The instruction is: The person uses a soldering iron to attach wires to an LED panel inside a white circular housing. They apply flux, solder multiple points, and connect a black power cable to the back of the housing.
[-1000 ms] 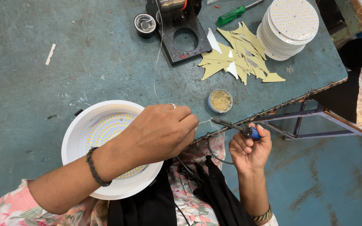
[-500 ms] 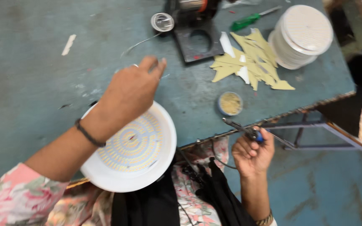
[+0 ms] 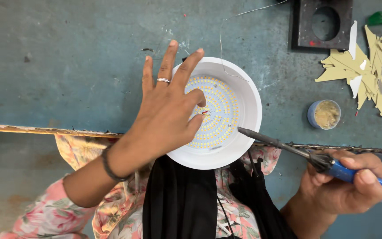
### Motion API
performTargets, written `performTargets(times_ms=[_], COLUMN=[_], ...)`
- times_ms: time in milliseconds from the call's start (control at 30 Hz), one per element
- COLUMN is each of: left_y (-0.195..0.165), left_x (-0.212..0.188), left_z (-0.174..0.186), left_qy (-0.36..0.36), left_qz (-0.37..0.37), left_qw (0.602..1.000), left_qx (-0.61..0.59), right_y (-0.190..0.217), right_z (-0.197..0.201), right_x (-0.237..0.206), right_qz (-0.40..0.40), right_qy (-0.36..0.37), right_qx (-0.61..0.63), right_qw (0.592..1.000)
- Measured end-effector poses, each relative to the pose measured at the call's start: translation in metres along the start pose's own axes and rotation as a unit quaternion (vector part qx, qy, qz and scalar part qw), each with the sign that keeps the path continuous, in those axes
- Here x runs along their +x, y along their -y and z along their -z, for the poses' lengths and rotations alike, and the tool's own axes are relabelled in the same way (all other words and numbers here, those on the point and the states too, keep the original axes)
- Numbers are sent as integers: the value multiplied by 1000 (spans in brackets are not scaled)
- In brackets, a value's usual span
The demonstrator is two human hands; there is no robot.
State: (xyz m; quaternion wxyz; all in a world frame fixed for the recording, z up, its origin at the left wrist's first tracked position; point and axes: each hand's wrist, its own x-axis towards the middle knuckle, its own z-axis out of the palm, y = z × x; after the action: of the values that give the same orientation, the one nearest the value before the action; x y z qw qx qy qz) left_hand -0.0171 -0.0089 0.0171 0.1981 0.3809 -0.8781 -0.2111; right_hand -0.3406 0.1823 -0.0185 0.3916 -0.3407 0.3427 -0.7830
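Fingers [image 3: 173, 66] of the left hand [image 3: 166, 113] are spread apart and lie flat over the left side of a round white plastic lamp housing [image 3: 250, 110], the thumb pressing down on the circular board of small yellow light dots [image 3: 219, 110] inside it; nothing is gripped. A silver ring sits on one finger and a dark band circles the wrist. The housing rests at the near edge of the worn blue-green desk [image 3: 67, 66], overhanging it slightly above the person's lap of black cloth and floral fabric.

The right hand [image 3: 343, 181], below the desk edge to the right, has its fingers closed around the blue handle of a soldering iron [image 3: 315, 157]. The iron's dark metal shaft slants up to the left, and its tip touches the lower right of the dotted board, just inside the white rim.

A thin wire [image 3: 222, 40] curves from the housing's top across the desk. To the right stand a small blue round tin of tan paste [image 3: 326, 114] and a heap of pale yellow paper scraps [image 3: 372, 73]; above them lies a black square plate with a round hole [image 3: 321, 22].
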Motion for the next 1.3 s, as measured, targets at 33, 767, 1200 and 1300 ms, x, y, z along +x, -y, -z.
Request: performTargets(times_ms=[33,767,1200,1300], left_y=[-3,-6,-7,-7], left_x=[0,4,8,8], left_z=[-4,-15,-15,-16], left_qy=[-9,-7,0,-4], left_qz=[13,48,65,60], left_qw=[1000,996,995,995], left_qx=[17,71,80,85], right_y=[-1,-87,-72,-67], right_z=[-1,-23,-14,-4], right_x=[0,-9,-7,-7], right_qz=[-3,-64,-58,-37], right_qy=[5,5,43,48], right_qx=[-8,101,60,56], right_qw=[1000,993,996,997])
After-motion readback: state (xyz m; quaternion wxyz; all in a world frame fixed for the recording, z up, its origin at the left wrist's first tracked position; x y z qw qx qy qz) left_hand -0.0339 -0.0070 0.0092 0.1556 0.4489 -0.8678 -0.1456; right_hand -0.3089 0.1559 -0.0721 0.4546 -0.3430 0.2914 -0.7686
